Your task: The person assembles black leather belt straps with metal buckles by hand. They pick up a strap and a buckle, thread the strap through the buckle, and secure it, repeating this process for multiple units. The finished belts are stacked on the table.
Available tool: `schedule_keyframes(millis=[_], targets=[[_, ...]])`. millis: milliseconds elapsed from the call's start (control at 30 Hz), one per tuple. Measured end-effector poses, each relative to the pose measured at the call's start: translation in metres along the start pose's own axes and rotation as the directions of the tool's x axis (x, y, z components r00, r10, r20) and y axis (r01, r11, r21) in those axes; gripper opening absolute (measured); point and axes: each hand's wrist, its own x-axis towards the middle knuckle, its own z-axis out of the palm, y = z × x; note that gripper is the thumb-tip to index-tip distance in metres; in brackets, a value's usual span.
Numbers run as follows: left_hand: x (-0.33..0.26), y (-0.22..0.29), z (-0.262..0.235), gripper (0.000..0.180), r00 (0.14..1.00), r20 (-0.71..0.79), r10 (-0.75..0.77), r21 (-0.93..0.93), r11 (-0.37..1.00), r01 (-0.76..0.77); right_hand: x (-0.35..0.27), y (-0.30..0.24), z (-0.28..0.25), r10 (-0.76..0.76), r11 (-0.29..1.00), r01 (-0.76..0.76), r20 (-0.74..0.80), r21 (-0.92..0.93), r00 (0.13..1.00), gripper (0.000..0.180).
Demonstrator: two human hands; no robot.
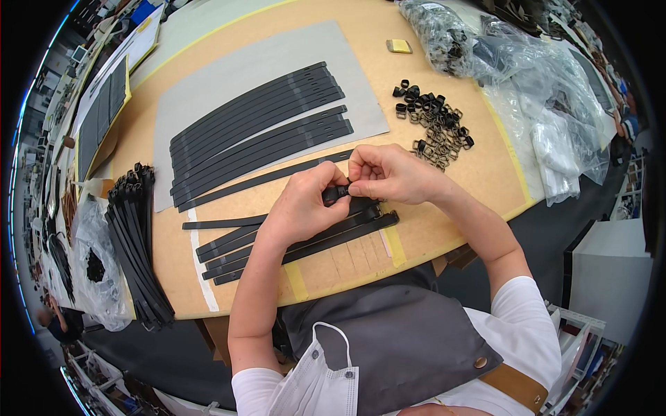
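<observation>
Both hands meet over the near middle of the wooden table (444,208). Left hand (302,208) and right hand (388,173) are both pinched shut on one small black buckle (336,193), which sits right between the two sets of fingertips. The buckle seems to sit on a black strap (277,175); that strap runs from the grip out to both sides, toward the gray mat (208,90) and along the table.

Relative to the buckle:
- Just below it, under the hands: a short stack of loose straps (305,243), roughly five or six; exact count unclear because they overlap.
- Above-left, on the gray mat: two rows of straps (260,118) laid side by side, about a dozen or more; individual ones are hard to separate.
- Far left at the table edge: one bundle of finished straps (135,243), too many to count.
- Upper right: one loose pile of buckles (433,121), dozens.
- Beyond that pile: clear plastic bags (527,76), at least two, one with more buckles inside.
- One small yellow block (399,46) past the mat's far corner.
</observation>
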Motion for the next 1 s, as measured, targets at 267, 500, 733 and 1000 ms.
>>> schedule_keyframes(millis=[267, 500, 733, 1000], targets=[[-0.001, -0.006, 0.001, 0.018, 1.0, 0.013, 0.013, -0.069, 0.998, -0.012, 0.008, 0.011, 0.009, 0.046, 0.966, -0.037, -0.028, 0.258, 0.999, 0.022], [0.001, 0.0, -0.008, 0.023, 0.999, -0.042, -0.016, 0.097, 0.995, 0.02, 0.012, 0.015, 0.002, -0.04, 0.959, 0.059, -0.075, 0.276, 0.996, 0.022], [-0.002, 0.002, -0.01, 0.026, 0.989, -0.147, 0.002, 0.038, 0.999, 0.004, 0.006, 0.014, -0.027, 0.027, 0.882, -0.009, -0.033, 0.471, 0.999, 0.028], [-0.002, 0.004, -0.009, 0.024, 0.976, -0.203, 0.08, 0.113, 0.992, -0.058, 0.006, 0.018, -0.025, -0.024, 0.873, -0.02, 0.086, 0.487, 0.996, 0.027]])
